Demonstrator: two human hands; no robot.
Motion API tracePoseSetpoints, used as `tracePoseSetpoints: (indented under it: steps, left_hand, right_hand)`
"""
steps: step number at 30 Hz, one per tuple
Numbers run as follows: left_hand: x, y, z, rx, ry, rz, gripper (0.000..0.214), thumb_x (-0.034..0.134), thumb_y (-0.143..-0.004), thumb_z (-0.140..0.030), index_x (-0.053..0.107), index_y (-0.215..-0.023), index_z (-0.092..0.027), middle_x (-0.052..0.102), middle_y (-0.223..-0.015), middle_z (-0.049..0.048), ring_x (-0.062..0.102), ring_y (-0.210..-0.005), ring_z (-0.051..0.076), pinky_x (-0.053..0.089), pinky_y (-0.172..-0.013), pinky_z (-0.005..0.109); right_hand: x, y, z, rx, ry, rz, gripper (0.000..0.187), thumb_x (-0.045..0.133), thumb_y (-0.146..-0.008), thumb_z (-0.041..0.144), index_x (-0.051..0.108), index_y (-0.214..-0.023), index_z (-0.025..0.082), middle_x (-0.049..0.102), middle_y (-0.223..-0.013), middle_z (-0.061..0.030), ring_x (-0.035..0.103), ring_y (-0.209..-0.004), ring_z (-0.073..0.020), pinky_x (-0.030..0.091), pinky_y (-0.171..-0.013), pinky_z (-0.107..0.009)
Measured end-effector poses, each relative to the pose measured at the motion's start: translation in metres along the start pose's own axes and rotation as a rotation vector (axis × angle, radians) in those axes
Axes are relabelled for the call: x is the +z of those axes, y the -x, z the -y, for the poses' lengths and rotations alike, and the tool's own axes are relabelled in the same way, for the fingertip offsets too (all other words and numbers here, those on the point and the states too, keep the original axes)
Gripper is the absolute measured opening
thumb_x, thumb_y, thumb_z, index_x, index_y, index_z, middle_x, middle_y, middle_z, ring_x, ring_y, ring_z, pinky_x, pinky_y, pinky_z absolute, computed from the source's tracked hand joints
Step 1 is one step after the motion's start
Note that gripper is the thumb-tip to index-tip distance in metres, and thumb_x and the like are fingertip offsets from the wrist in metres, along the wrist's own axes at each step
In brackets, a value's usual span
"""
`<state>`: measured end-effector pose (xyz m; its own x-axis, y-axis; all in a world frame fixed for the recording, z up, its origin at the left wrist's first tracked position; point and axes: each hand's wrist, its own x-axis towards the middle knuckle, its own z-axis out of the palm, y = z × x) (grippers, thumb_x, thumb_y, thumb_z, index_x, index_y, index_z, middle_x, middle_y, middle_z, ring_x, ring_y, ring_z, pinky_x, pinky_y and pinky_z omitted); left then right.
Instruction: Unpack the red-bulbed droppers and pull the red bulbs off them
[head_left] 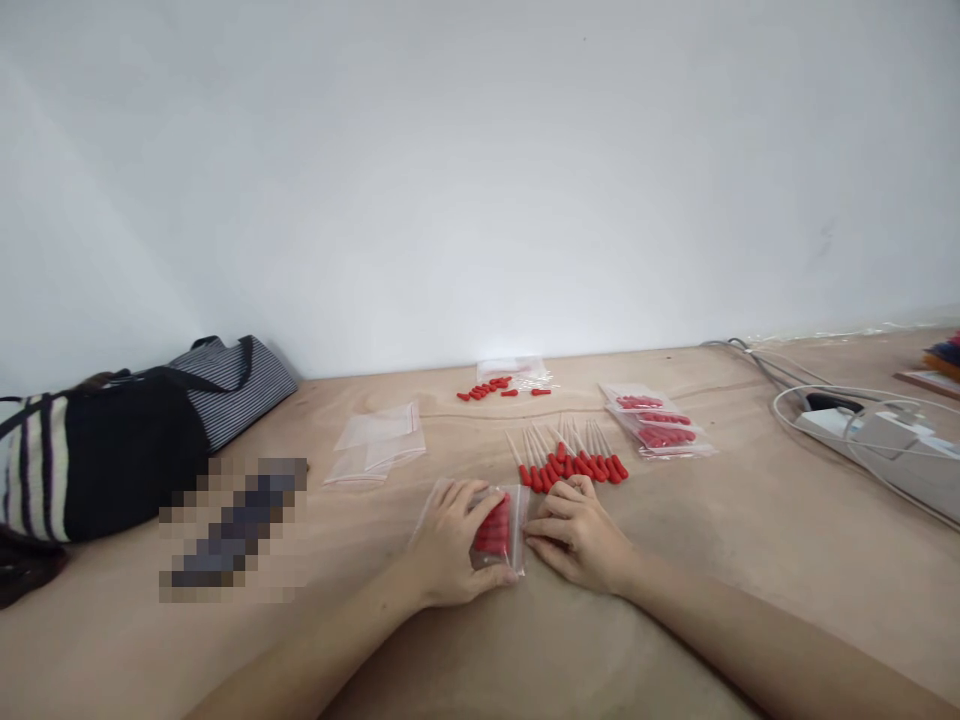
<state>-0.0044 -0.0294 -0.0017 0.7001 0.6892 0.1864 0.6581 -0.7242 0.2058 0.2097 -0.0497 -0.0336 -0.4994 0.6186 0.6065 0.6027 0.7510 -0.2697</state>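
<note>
A clear zip bag holding several red-bulbed droppers lies flat on the table in front of me. My left hand grips it from the left, fingers over the top edge and thumb along the bottom, covering much of the bag. At the bag's right edge, the curled fingertips of my right hand are closed on the plastic; the exact pinch is partly hidden. Just beyond my right hand lies a fanned pile of droppers, red bulbs toward me and pale thin tubes pointing away.
Filled zip bags overlap at the right, and flat bags lie at the left. Near the wall are loose red bulbs and clear tubes. A power strip with cables sits far right; a striped black bag stands left, beside a pixelated patch.
</note>
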Motion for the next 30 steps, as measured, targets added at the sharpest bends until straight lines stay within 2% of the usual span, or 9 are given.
tracePoseSetpoints:
  steps: [3,6,9,12,19,23,26,28,30]
  left_hand:
    - [-0.007,-0.01,0.005,0.13,0.012,0.093,0.087,0.058,-0.062,-0.066,0.037,-0.13,-0.018,0.029,-0.138,0.0169,0.027,-0.125,0.036,0.027,-0.098,0.053]
    - [-0.007,-0.018,0.003,0.21,0.071,0.164,0.092,0.059,-0.061,-0.067,0.031,-0.134,-0.017,0.025,-0.141,0.0169,0.023,-0.128,0.034,0.026,-0.101,0.049]
    - [-0.001,-0.02,-0.003,0.172,0.141,0.173,0.095,0.059,-0.062,-0.065,0.028,-0.135,-0.015,0.032,-0.137,0.0185,0.03,-0.125,0.033,0.03,-0.1,0.047]
    - [0.006,-0.019,-0.009,0.097,0.197,0.094,0.099,0.063,-0.059,-0.063,0.023,-0.136,-0.015,0.036,-0.134,0.0166,0.034,-0.122,0.032,0.03,-0.1,0.046]
    - [0.011,-0.019,-0.009,0.024,0.267,0.023,0.103,0.066,-0.059,-0.06,0.015,-0.137,-0.016,0.033,-0.136,0.0162,0.033,-0.123,0.03,0.029,-0.101,0.045]
    - [0.011,-0.019,-0.011,0.04,0.265,0.02,0.098,0.064,-0.062,-0.059,0.019,-0.136,-0.015,0.035,-0.134,0.0161,0.035,-0.122,0.03,0.03,-0.1,0.046]
    - [0.008,-0.018,-0.013,0.043,0.191,0.047,0.093,0.063,-0.058,-0.064,0.032,-0.132,-0.016,0.035,-0.133,0.018,0.033,-0.121,0.034,0.032,-0.097,0.05]
    - [0.003,-0.019,-0.014,0.072,0.139,0.07,0.081,0.062,-0.061,-0.062,0.043,-0.125,-0.017,0.033,-0.134,0.0183,0.031,-0.122,0.036,0.032,-0.096,0.052]
    - [-0.004,-0.023,-0.012,0.149,0.113,0.098,0.058,0.061,-0.07,-0.053,0.053,-0.117,-0.02,0.037,-0.131,0.0153,0.032,-0.121,0.033,0.032,-0.096,0.049]
  right_hand:
    - [0.0,0.001,-0.001,0.044,0.014,0.012,0.009,0.056,-0.078,0.025,0.065,-0.079,0.024,0.058,-0.065,0.0012,0.044,-0.071,-0.0126,0.024,-0.074,-0.034]
    - [-0.001,0.002,-0.003,0.076,0.018,0.022,0.01,0.055,-0.078,0.025,0.064,-0.075,0.023,0.057,-0.064,0.0013,0.045,-0.071,-0.0126,0.024,-0.075,-0.034]
    - [-0.001,0.003,-0.005,0.099,0.008,0.016,0.011,0.055,-0.078,0.025,0.064,-0.074,0.023,0.057,-0.065,0.0013,0.045,-0.072,-0.0126,0.024,-0.075,-0.034]
    - [-0.002,0.002,-0.004,0.108,-0.005,0.013,0.011,0.054,-0.079,0.024,0.065,-0.076,0.023,0.057,-0.065,0.001,0.045,-0.072,-0.0128,0.024,-0.075,-0.034]
    - [-0.004,0.001,-0.004,0.067,0.001,0.036,0.015,0.052,-0.08,0.021,0.066,-0.084,0.026,0.057,-0.067,0.0008,0.046,-0.072,-0.0124,0.024,-0.073,-0.034]
    - [-0.003,0.002,-0.006,0.067,0.006,0.037,0.012,0.055,-0.079,0.024,0.066,-0.083,0.027,0.057,-0.066,0.002,0.046,-0.073,-0.0118,0.024,-0.072,-0.033]
    - [-0.003,0.002,-0.005,0.061,-0.019,0.056,0.009,0.057,-0.078,0.025,0.066,-0.08,0.027,0.059,-0.07,0.0026,0.047,-0.074,-0.0117,0.024,-0.073,-0.034]
    - [-0.003,0.002,-0.005,0.053,-0.023,0.064,0.009,0.057,-0.077,0.024,0.065,-0.078,0.025,0.06,-0.072,0.0026,0.047,-0.074,-0.0116,0.024,-0.074,-0.034]
    - [-0.003,0.002,-0.004,0.055,-0.021,0.052,0.009,0.056,-0.077,0.023,0.065,-0.076,0.024,0.06,-0.071,0.0024,0.047,-0.074,-0.0115,0.024,-0.075,-0.034]
